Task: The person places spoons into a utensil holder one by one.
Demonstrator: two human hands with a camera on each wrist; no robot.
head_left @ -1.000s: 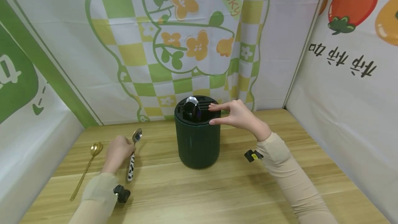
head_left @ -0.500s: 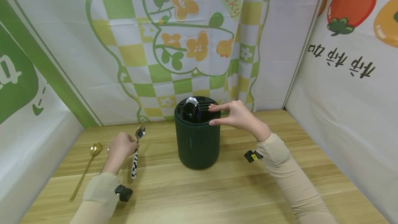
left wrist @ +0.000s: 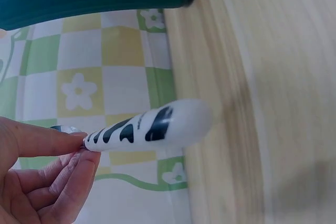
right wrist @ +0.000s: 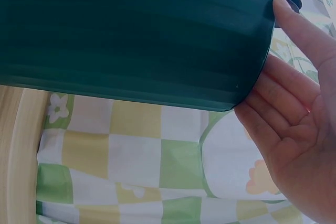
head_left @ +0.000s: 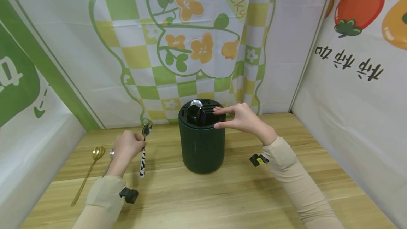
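My left hand pinches a metal spoon near its neck, between thumb and fingers. The spoon's white handle with black patches points down toward the table, its bowl up and away. In the middle of the table stands a dark green utensil holder with a slotted black top. A shiny rounded utensil head and a dark one stick up from its opening. My right hand holds the holder's right rim, thumb in front and fingers across the top. Some right fingertips are partly hidden behind the rim.
A gold long-handled spoon lies on the wooden table at the left. Beside it another silver spoon lies partly hidden by my left wrist. A printed cloth hangs close behind the holder; a white wall cloth stands right.
My left hand has raised the spoon and moved it right and away from me. The silver spoon beneath has come into sight. The right hand and the holder have stayed put.
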